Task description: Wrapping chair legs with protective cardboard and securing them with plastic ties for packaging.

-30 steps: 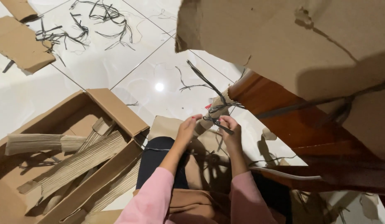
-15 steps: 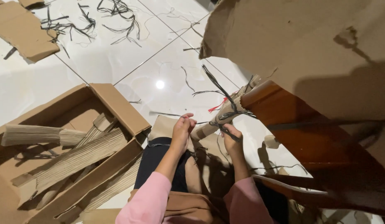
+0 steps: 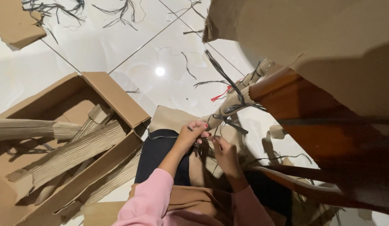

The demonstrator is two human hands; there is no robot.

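A glossy white tiled floor (image 3: 98,50) strewn with thin black strips carries a large open brown cardboard box (image 3: 68,138) packed with corrugated cardboard lengths, beside a polished reddish-brown wooden furniture piece (image 3: 324,129) draped in torn brown paper. Between them a rolled cardboard tube bound with black strapping (image 3: 234,102) slants upward from the seated person's lap. The left hand (image 3: 190,136) and right hand (image 3: 226,155), close together, each pinch a thin black strap end (image 3: 202,140) with fingers closed on it.
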